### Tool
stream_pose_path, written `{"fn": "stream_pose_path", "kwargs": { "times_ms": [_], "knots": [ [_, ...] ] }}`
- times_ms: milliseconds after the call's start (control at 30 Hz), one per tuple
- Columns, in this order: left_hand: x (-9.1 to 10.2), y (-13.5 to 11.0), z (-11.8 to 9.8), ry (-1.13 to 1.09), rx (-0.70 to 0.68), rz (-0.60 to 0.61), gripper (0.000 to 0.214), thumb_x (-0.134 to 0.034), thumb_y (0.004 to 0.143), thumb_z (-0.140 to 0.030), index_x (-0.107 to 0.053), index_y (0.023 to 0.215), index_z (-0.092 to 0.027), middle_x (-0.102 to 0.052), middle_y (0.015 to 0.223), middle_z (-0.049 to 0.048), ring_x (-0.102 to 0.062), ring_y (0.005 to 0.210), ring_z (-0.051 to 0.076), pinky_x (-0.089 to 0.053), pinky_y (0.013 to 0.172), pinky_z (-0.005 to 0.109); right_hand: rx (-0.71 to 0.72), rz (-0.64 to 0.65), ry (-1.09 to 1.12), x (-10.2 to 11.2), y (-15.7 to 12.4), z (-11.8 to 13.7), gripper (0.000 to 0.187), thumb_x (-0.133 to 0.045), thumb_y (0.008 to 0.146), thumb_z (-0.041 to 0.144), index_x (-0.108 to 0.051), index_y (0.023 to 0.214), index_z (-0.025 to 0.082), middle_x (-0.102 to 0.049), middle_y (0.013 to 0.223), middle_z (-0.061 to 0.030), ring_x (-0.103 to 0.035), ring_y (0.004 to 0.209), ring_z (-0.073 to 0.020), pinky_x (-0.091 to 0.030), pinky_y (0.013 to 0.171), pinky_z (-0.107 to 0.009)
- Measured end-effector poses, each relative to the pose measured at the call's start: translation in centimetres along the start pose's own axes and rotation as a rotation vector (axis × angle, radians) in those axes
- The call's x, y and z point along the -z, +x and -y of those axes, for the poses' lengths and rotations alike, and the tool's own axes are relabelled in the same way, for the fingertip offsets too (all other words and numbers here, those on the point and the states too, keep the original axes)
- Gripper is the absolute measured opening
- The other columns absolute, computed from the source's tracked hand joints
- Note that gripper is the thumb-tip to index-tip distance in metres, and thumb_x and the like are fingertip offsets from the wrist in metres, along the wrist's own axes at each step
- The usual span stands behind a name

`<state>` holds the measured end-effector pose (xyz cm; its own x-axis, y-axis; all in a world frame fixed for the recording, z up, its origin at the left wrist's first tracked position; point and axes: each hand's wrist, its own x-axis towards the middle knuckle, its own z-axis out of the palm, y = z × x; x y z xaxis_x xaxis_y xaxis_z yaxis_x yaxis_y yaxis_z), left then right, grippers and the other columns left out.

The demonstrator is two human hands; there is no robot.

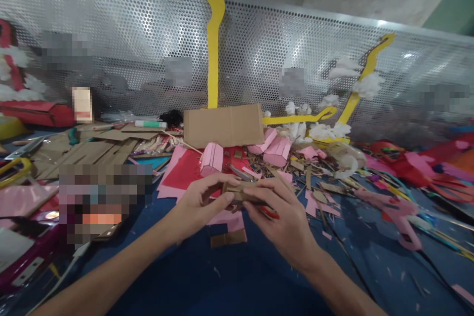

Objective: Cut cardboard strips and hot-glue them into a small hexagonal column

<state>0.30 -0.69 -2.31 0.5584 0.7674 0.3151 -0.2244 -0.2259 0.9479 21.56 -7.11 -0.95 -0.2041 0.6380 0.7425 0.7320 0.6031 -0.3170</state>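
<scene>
We are holding a small brown cardboard piece just above the blue desk, our left hand pinching its left end between thumb and fingers, our right hand closing its fingers on the other end. A red handle is showing under the right hand; whether that hand is gripping it too, we are not managing to tell. Nearer us, a flat cardboard strip is lying. Beyond the hands, a pink box is sitting by a red sheet; farther back, a cardboard box is standing before a yellow hook. To the right, a pink glue gun is resting.
</scene>
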Motion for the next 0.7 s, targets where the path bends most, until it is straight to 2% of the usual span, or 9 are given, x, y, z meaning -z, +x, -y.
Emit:
{"fn": "stream_pose_path", "kwargs": {
  "times_ms": [67, 167, 267, 400, 533, 700],
  "knots": [
    [0.3, 0.2, -0.2, 0.005, -0.02, -0.05, 0.021, -0.073, 0.097, -0.033, -0.073, 0.115, -0.022, -0.073, 0.116, 0.007, -0.073, 0.095, 0.019, -0.066, 0.085, 0.035, -0.049, -0.048, -0.007, 0.0, -0.1, -0.1, 0.021, -0.071, 0.096, 0.02, -0.071, 0.115, 0.028, -0.067, 0.114, -0.0096, -0.064, 0.111, -0.0302, -0.053, 0.095, -0.05],
    [0.8, 0.4, -0.7, -0.005, -0.037, -0.122, 0.019, -0.073, 0.096, -0.035, -0.074, 0.11, -0.022, -0.072, 0.121, 0.0083, -0.073, 0.101, 0.023, -0.068, 0.081, 0.036, -0.223, -0.107, 0.108, 0.2, 0.0, -0.5, 0.031, -0.07, 0.097, 0.029, -0.066, 0.127, 0.028, -0.059, 0.133, -0.0122, -0.059, 0.126, -0.0325, -0.048, 0.108, -0.054],
    [1.2, 0.6, -1.1, 0.011, -0.068, -0.159, 0.018, -0.073, 0.095, -0.036, -0.074, 0.107, -0.021, -0.073, 0.12, 0.0089, -0.072, 0.103, 0.025, -0.07, 0.078, 0.036, -0.437, -0.086, 0.469, 0.2, 0.1, -1.1, 0.033, -0.061, 0.103, 0.038, -0.059, 0.136, 0.03, -0.06, 0.141, -0.0103, -0.059, 0.131, -0.0292, -0.049, 0.111, -0.05],
    [1.5, 0.6, -1.1, 0.068, -0.1, -0.16, 0.019, -0.072, 0.095, -0.035, -0.074, 0.106, -0.02, -0.073, 0.124, 0.011, -0.072, 0.101, 0.025, -0.069, 0.079, 0.037, -0.623, -0.029, 0.895, -0.1, 0.2, -1.4, 0.033, -0.065, 0.102, 0.046, -0.064, 0.132, 0.032, -0.069, 0.132, -0.0055, -0.065, 0.124, -0.0258, -0.056, 0.106, -0.043],
    [1.6, 0.4, -1.1, 0.11, -0.107, -0.18, 0.019, -0.07, 0.096, -0.035, -0.076, 0.106, -0.02, -0.071, 0.13, 0.0123, -0.072, 0.106, 0.027, -0.067, 0.08, 0.036, -0.672, -0.015, 1.037, -0.4, 0.2, -1.3, 0.03, -0.072, 0.099, 0.045, -0.068, 0.127, 0.034, -0.071, 0.127, -0.0022, -0.069, 0.113, -0.0196, -0.063, 0.092, -0.031],
    [1.1, 0.3, -1.4, 0.104, -0.114, -0.166, 0.018, -0.074, 0.094, -0.034, -0.077, 0.106, -0.021, -0.07, 0.132, 0.0113, -0.069, 0.113, 0.028, -0.066, 0.084, 0.036, -0.609, -0.06, 0.959, -0.4, 0.2, -1.4, 0.032, -0.074, 0.098, 0.046, -0.069, 0.127, 0.032, -0.073, 0.122, -0.0025, -0.071, 0.105, -0.0173, -0.064, 0.088, -0.029]
  ]
}}
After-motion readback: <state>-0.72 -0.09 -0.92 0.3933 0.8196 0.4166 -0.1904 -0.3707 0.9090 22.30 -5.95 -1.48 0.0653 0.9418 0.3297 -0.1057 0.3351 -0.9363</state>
